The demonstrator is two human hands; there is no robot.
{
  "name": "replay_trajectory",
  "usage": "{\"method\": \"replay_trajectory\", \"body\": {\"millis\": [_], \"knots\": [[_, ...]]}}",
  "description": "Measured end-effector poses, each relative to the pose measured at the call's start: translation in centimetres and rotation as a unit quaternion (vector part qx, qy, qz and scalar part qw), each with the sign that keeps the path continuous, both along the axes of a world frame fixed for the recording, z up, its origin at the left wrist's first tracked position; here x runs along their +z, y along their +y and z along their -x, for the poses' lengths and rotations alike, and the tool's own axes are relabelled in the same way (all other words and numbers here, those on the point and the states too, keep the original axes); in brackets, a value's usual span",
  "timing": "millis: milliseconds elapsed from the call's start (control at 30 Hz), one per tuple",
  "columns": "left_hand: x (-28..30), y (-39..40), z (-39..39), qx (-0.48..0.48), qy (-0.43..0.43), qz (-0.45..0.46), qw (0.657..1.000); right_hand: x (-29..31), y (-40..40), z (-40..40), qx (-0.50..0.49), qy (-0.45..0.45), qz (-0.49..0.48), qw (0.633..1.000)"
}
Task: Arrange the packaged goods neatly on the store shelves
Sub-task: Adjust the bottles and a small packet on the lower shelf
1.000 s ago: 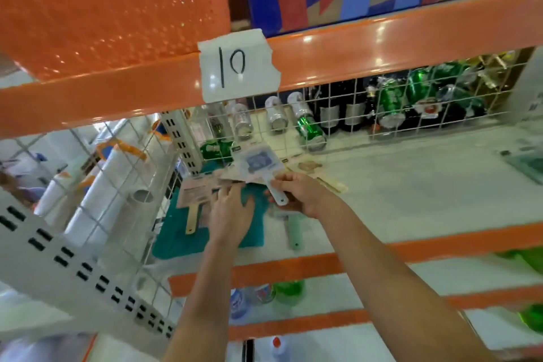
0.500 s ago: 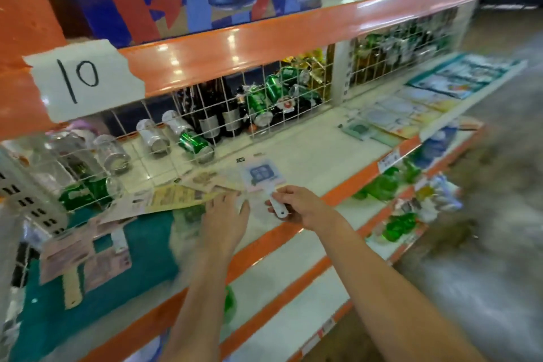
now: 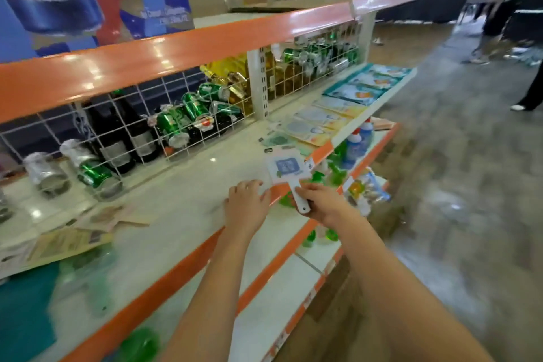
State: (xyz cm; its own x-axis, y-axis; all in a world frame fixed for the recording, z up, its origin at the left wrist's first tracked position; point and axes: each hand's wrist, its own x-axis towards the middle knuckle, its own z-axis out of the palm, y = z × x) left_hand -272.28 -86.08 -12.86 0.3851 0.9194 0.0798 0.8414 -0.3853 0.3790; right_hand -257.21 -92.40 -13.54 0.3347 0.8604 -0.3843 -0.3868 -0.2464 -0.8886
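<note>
The left hand [image 3: 246, 206] is lying flat with relaxed fingers on the front of the white shelf [image 3: 188, 203], holding nothing, while just to its right the right hand [image 3: 321, 202] is pinching the white handle of a carded packaged item [image 3: 286, 169] and holding it over the shelf's orange front edge. Farther along, flat packets [image 3: 329, 117] are lying in a row on the shelf, and behind the wire grid [image 3: 152, 126] green cans [image 3: 194, 109] and dark bottles [image 3: 117, 138] are resting.
</note>
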Motion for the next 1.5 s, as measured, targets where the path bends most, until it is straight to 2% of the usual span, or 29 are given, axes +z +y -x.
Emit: {"method": "replay_trajectory", "body": {"millis": [167,333,433,667,800,1067,1500], "knots": [[0.5,-1.3,-8.2,-0.053,0.001,0.011,0.999,-0.1,-2.6,-7.8,-0.045,-0.023,0.011,0.999],[0.1,-2.5,-14.6,-0.106,-0.007,0.001,0.994,-1.1,-5.3,-14.3,-0.072,0.004,0.0,0.997],[0.0,-3.1,-17.9,-0.135,-0.004,0.001,0.991,-1.6,-6.2,-17.2,-0.102,-0.012,0.009,0.995],[-0.2,-1.9,-25.0,-0.178,0.014,0.019,0.984,-2.2,-6.2,-22.7,-0.155,0.029,-0.008,0.987],[0.0,-0.4,-29.1,-0.211,0.047,-0.001,0.976,-2.4,-5.4,-26.1,-0.179,0.004,0.009,0.984],[1.0,4.3,-36.9,-0.249,0.014,-0.01,0.968,-1.2,-1.6,-33.5,-0.226,-0.031,-0.011,0.974],[-0.1,10.6,-45.2,-0.245,0.025,0.004,0.969,-1.2,4.3,-41.4,-0.208,-0.029,-0.003,0.978]]}}
